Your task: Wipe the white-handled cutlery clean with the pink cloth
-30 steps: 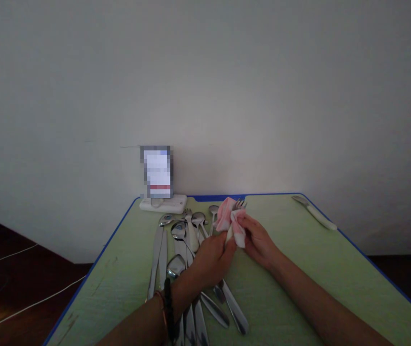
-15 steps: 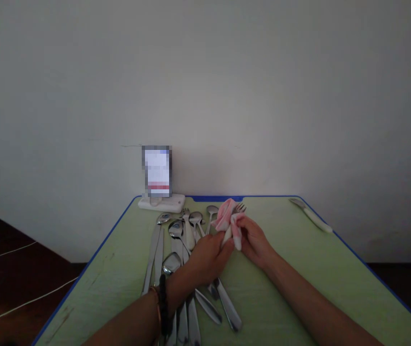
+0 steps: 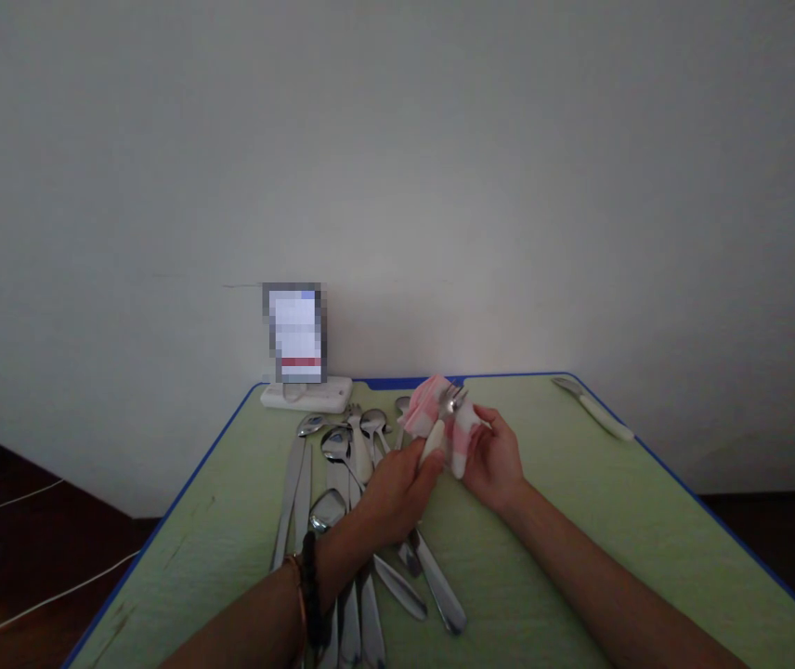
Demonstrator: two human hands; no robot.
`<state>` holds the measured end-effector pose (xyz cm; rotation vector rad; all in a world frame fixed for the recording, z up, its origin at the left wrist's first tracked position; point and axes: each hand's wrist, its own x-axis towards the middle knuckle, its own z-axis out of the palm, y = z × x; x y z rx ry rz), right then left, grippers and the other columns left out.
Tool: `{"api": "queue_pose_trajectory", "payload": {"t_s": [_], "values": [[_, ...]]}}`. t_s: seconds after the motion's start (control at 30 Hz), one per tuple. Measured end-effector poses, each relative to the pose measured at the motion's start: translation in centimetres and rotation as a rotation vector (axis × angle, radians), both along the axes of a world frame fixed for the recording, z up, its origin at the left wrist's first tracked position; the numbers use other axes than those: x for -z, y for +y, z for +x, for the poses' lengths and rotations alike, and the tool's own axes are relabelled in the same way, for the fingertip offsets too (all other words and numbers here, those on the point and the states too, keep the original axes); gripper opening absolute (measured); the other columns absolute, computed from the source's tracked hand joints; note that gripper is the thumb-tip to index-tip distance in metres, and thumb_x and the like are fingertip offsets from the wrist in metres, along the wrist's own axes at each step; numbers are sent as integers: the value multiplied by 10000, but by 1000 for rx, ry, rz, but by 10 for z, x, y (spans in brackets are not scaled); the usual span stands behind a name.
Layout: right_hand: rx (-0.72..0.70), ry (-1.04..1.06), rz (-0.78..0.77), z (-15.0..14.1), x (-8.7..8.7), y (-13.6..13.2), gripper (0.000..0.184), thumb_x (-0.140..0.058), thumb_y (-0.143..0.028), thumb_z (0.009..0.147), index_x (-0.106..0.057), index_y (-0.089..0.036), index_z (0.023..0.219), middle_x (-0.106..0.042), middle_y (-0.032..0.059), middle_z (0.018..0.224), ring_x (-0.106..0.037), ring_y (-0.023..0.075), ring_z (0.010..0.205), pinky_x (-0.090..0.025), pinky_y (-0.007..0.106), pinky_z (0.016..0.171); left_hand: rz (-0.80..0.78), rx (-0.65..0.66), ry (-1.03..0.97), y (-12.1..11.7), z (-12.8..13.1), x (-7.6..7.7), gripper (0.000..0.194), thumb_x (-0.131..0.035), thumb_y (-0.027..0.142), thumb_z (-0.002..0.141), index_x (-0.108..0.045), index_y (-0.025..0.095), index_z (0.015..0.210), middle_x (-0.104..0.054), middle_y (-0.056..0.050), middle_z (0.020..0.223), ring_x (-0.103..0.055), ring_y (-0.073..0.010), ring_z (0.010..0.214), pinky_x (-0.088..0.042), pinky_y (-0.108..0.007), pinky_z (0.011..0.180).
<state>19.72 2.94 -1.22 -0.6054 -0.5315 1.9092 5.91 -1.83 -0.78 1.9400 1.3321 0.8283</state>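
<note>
My left hand [image 3: 397,492] is closed round the pale handle of a fork [image 3: 451,401], whose metal tines point up and away. Behind and around the fork head spreads a pink and white cloth [image 3: 425,401]. My right hand [image 3: 499,460] grips the cloth's right side, its fingers partly hidden by the fabric. Under and left of my left hand lies a pile of cutlery: several spoons [image 3: 336,444], table knives [image 3: 291,497] and another pale-handled fork [image 3: 359,455]. My left forearm covers part of the pile.
A pale-handled knife [image 3: 603,413] lies by itself at the right edge of the green table [image 3: 230,520]. At the back left, a phone with a lit screen [image 3: 298,334] stands on a white base [image 3: 306,395] against the wall.
The cloth was folded over the fork head; now it lies opened behind it, showing more of the metal. My right hand's fingers have loosened slightly and sit farther from the tines.
</note>
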Motion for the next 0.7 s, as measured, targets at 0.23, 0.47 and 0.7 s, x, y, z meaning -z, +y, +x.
{"api": "queue_pose_trajectory", "payload": {"t_s": [0.23,0.47,0.7], "values": [[32,-127,120,-14,-1,-13,264,-679,-411,625,-629,-186,755,-669,17,649,-619,184,689,-468,275,616,7,-15,13,1,1,2,303,-308,360,894,-467,180,710,-476,19,594,-448,-124,542,-311,-229,519],[40,-100,28,-11,5,-5,171,-590,-324,690,-631,-173,758,-659,5,609,-578,142,530,-449,247,519,-6,-19,-5,3,3,4,312,-307,376,898,-469,179,718,-448,32,574,-426,-116,524,-301,-224,511],[13,-5,-57,-6,8,2,259,-500,-398,756,-628,-174,787,-673,25,649,-616,172,603,-480,294,627,-6,-21,18,4,4,6,301,-327,379,890,-497,182,740,-459,31,561,-446,-127,516,-307,-230,515]]}}
